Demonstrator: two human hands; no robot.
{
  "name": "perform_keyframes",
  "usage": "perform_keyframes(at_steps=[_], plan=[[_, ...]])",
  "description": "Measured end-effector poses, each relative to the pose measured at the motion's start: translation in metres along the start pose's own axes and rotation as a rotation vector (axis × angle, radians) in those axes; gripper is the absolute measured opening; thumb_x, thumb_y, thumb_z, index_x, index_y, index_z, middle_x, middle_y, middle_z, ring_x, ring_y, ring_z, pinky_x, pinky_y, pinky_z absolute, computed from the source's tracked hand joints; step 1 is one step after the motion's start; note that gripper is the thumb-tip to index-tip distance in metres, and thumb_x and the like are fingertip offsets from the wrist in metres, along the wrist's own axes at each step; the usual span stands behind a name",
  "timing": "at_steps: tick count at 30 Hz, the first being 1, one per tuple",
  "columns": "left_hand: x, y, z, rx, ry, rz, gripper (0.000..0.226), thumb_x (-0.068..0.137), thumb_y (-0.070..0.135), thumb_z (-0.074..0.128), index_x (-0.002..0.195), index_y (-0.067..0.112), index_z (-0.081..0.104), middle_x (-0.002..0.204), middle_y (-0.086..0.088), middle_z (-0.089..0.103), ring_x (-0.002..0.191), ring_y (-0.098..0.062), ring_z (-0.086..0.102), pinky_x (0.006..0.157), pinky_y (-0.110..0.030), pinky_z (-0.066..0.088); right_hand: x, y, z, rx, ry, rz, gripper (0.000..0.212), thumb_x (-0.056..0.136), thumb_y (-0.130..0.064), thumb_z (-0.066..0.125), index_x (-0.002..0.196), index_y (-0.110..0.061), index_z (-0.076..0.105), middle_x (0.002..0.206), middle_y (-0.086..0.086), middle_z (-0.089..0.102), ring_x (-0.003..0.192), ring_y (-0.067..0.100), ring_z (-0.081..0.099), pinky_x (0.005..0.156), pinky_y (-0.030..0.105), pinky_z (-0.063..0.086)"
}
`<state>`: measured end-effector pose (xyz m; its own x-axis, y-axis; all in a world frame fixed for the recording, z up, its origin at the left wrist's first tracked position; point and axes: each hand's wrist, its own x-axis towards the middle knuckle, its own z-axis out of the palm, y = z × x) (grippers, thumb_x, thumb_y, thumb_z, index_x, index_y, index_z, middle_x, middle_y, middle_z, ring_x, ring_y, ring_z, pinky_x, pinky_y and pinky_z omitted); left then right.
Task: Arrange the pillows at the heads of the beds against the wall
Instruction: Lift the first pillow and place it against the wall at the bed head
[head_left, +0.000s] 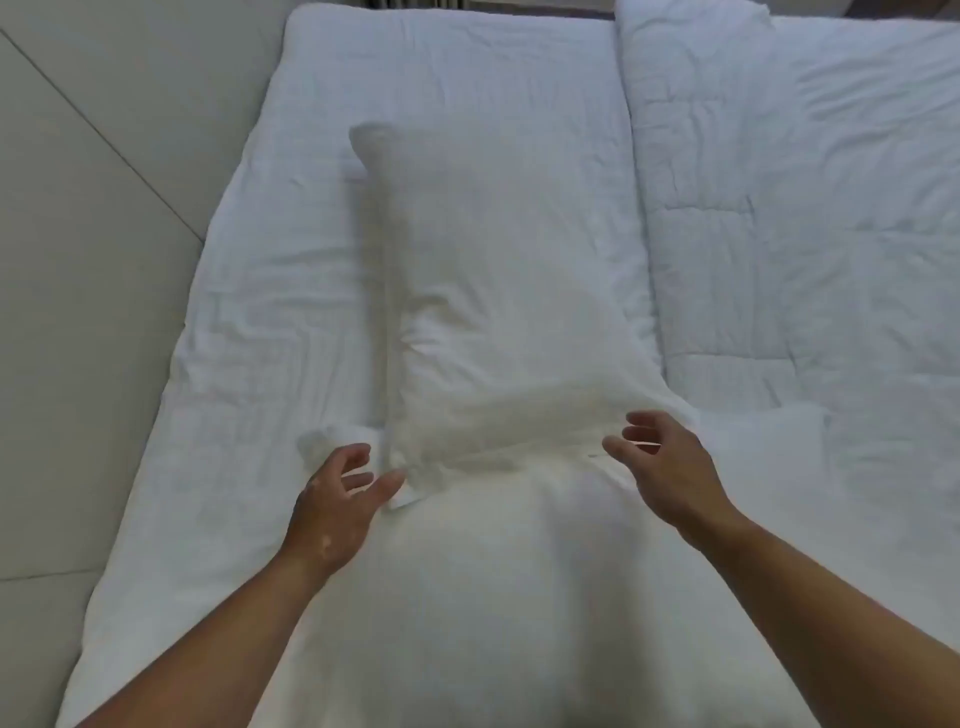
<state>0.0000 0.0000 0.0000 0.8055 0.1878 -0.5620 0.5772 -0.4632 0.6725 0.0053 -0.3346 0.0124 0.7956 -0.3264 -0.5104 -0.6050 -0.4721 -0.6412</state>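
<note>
A white pillow (498, 291) lies lengthwise on the left of 2 beds pushed side by side, its long axis running away from the camera. Its near end is blurred and sits between the person's 2 hands; its far end reaches toward the middle of the bed, well short of the bed's far edge. The pillow's left side casts a soft shadow on the white quilt (249, 322) below it.

The left hand (332, 499) is at the pillow's near left corner, palm turned inward, its fingers (358, 465) spread wide and curled loosely. The thumb tip is touching or just beside the corner of the pillowcase; the blur makes it hard to tell which. Nothing is clamped in this hand.

The right hand (665, 467) is at the pillow's near right edge, also open, with the fingers (641, 431) spread and bent toward the fabric. Whether they touch the pillow cannot be told. It holds nothing.

Both bare forearms come in from the bottom corners of the view, over a bulky white mass of bedding (493, 597) in the foreground.

The right bed (810, 234) carries a wrinkled white quilt, and the seam between the 2 beds runs just right of the pillow. Pale floor tiles (83, 234) with thin dark joints lie to the left of the left bed.
</note>
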Motion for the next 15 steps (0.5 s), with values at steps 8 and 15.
perform_keyframes(at_steps=[8,15], plan=[[0.13,0.063,0.034,0.023,0.034,-0.023,0.097,0.077,0.07,0.066,0.157,0.028,0.031,0.158,-0.008,0.04,0.138,-0.029,0.047,0.111,-0.045,0.041,0.154,-0.055,0.009,-0.201,0.053,-0.112,0.084,0.086,-0.066,0.066,0.153,-0.018,0.046,0.153,0.012,0.052,0.138,0.029,0.052,0.111,0.044,0.041],[0.208,0.071,0.077,-0.116,0.025,-0.031,0.109,0.071,0.075,0.067,0.16,0.032,0.021,0.16,0.0,0.038,0.14,-0.024,0.045,0.108,-0.034,0.037,0.239,-0.044,0.023,-0.12,-0.003,-0.083,0.105,0.08,-0.079,0.061,0.164,-0.028,0.023,0.166,0.006,0.038,0.151,0.03,0.037,0.12,0.042,0.029]])
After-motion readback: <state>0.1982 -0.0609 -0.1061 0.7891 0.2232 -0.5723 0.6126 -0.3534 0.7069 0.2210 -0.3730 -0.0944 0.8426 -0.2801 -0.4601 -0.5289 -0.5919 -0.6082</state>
